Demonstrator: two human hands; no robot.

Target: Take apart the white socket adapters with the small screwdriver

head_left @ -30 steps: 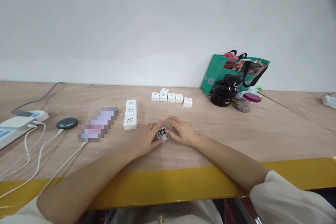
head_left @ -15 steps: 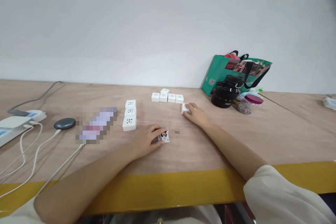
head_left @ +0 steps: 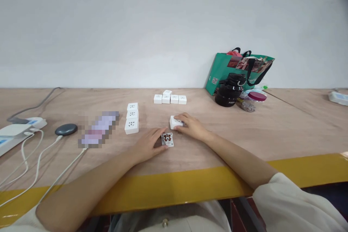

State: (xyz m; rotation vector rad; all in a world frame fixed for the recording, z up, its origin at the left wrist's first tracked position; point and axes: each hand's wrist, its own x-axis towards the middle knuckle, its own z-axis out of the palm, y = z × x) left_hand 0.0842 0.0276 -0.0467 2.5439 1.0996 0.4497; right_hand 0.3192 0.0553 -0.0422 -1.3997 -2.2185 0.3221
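My left hand (head_left: 148, 145) rests on the table with thumb and fingers around the left side of a small open socket base (head_left: 168, 139), whose copper-coloured inner parts face up. Just beyond it to the right, my right hand (head_left: 191, 127) grips a white socket block (head_left: 174, 122) by its right side. Three white socket blocks (head_left: 132, 125) stand in a column to the left of my hands. Farther back, several more white blocks (head_left: 166, 99) form a row, with one behind them.
At the back right are a green bag (head_left: 221, 66), a black bottle (head_left: 228, 95) and a jar with a dark red lid (head_left: 257, 96). A blurred phone (head_left: 100, 128), a dark round puck (head_left: 66, 129), a power strip (head_left: 36, 123) and white cables lie on the left.
My right hand has moved left and nearer with the white block, close to the open base. My left hand stays by the base, which now shows more fully. The view has shifted slightly.
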